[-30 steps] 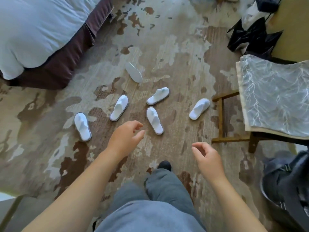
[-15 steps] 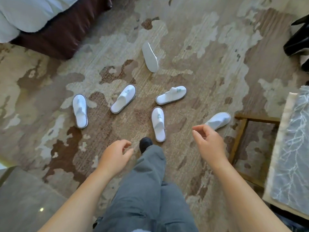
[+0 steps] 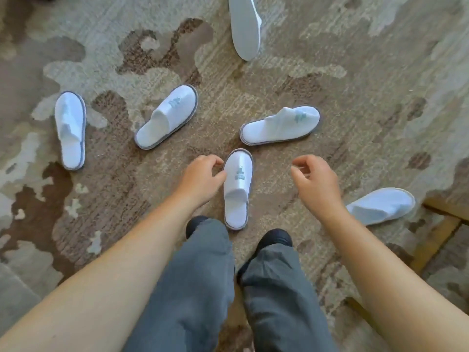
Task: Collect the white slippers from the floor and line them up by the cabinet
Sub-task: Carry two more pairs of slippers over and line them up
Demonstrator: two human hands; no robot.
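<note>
Several white slippers lie scattered on the patterned carpet. The nearest slipper (image 3: 238,189) points away from me, just ahead of my feet. My left hand (image 3: 201,177) touches its left side at the toe, fingers curled, not closed around it. My right hand (image 3: 316,184) hovers to its right, fingers loosely bent, holding nothing. Other slippers: one at far left (image 3: 70,129), one left of centre (image 3: 167,116), one right of centre (image 3: 280,125), one at the right (image 3: 380,205), and one upside down at the top (image 3: 245,26). No cabinet is in view.
The wooden legs of a piece of furniture (image 3: 431,240) stand at the right, close to the right-hand slipper. My dark shoes (image 3: 275,238) and grey trouser legs fill the bottom centre. A grey floor strip (image 3: 15,298) shows at the lower left.
I have stepped forward and leaned down; the slippers now look much closer. Both hands moved forward and down, the left one reaching the nearest slipper's toe. The bed has left the view.
</note>
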